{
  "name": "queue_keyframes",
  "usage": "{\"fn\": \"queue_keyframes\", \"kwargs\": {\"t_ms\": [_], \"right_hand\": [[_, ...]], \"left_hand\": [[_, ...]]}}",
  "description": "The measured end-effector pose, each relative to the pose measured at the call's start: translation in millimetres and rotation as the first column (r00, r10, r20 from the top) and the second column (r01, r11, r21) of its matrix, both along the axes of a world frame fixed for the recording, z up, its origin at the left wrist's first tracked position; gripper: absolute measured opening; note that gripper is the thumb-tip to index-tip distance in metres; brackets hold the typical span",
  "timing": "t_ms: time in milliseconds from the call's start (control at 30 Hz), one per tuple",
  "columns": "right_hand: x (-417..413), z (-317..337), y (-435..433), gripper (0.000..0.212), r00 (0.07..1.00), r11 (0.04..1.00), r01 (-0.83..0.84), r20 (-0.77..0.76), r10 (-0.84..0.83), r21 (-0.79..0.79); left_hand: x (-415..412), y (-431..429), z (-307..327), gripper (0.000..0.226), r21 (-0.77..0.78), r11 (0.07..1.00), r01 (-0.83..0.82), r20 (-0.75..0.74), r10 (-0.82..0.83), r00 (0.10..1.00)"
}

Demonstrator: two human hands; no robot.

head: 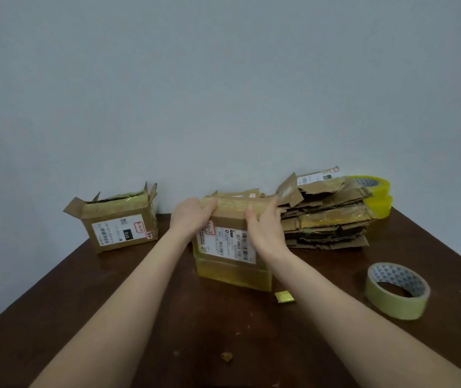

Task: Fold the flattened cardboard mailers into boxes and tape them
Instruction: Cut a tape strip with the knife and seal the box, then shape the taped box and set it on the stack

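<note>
A brown cardboard box (230, 264) with a white shipping label stands upright in the middle of the dark wooden table (111, 303). My left hand (191, 217) grips its top left edge. My right hand (264, 225) presses on its top right flap, fingers curled over the edge. A stack of flattened cardboard mailers (327, 217) lies just right of the box. A roll of yellowish tape (398, 289) rests flat on the table at the near right.
A formed box (118, 222) with its top flaps up stands at the back left. Two stacked yellow tape rolls (379, 196) sit behind the mailer pile. Small tape scraps (284, 296) lie near the box, and another scrap (226, 357) closer to me. A pale wall rises behind.
</note>
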State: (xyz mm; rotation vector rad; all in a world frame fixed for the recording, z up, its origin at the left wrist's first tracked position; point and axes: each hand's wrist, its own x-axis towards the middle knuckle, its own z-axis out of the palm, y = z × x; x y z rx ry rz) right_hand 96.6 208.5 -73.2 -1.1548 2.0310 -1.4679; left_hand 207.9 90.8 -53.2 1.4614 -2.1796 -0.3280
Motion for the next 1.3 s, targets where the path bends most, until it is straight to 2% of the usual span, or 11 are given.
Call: {"fn": "queue_keyframes", "kwargs": {"t_ms": [100, 200, 333, 467, 567, 700, 800, 1033, 1167, 1233, 1300], "right_hand": [[-4, 6, 0, 0.072, 0.979, 1.000, 0.023, 0.204, -0.025, 0.012], [-12, 17, 8, 0.051, 0.911, 0.999, 0.000, 0.413, -0.014, 0.033], [-3, 19, 13, 0.046, 0.929, 0.999, -0.035, 0.368, 0.044, -0.031], [56, 19, 6, 0.050, 0.942, 0.969, -0.151, 0.270, 0.201, -0.194], [107, 7, -14, 0.051, 0.965, 0.953, -0.228, 0.080, 0.248, -0.202], [164, -27, -45, 0.052, 0.948, 0.949, -0.313, -0.071, 0.309, -0.044], [203, -55, -62, 0.058, 0.889, 0.896, -0.421, -0.129, 0.439, 0.142], [244, -57, -106, 0.069, 0.828, 0.837, -0.497, -0.163, 0.537, 0.228], [240, -55, -125, 0.075, 0.786, 0.771, -0.588, -0.053, 0.617, 0.245], [230, -57, -127, 0.074, 0.783, 0.763, -0.600, -0.024, 0.622, 0.240], [215, -58, -127, 0.067, 0.818, 0.808, -0.552, -0.055, 0.573, 0.208]], "left_hand": [[4, -4, 1, 0.056, 0.100, 0.995, 0.005, -0.090, 0.004, 0.996], [16, 7, 4, 0.056, 0.162, 0.987, 0.017, -0.141, 0.006, 0.990], [54, 38, 8, 0.056, 0.062, 0.992, -0.112, -0.302, 0.126, 0.945], [119, 56, 21, 0.041, -0.052, 0.957, -0.284, -0.617, 0.193, 0.763], [171, 52, 12, 0.041, -0.084, 0.926, -0.368, -0.702, 0.207, 0.681], [226, 37, -32, 0.042, 0.010, 0.907, -0.422, -0.659, 0.323, 0.679], [262, 13, -71, 0.038, 0.090, 0.863, -0.498, -0.481, 0.475, 0.737], [248, -29, -79, 0.043, 0.169, 0.871, -0.462, -0.347, 0.491, 0.799], [233, -36, -73, 0.045, 0.209, 0.869, -0.449, -0.301, 0.494, 0.816], [230, -34, -74, 0.044, 0.162, 0.854, -0.495, -0.253, 0.520, 0.815], [222, -27, -74, 0.044, 0.013, 0.835, -0.550, -0.220, 0.539, 0.813]]}}
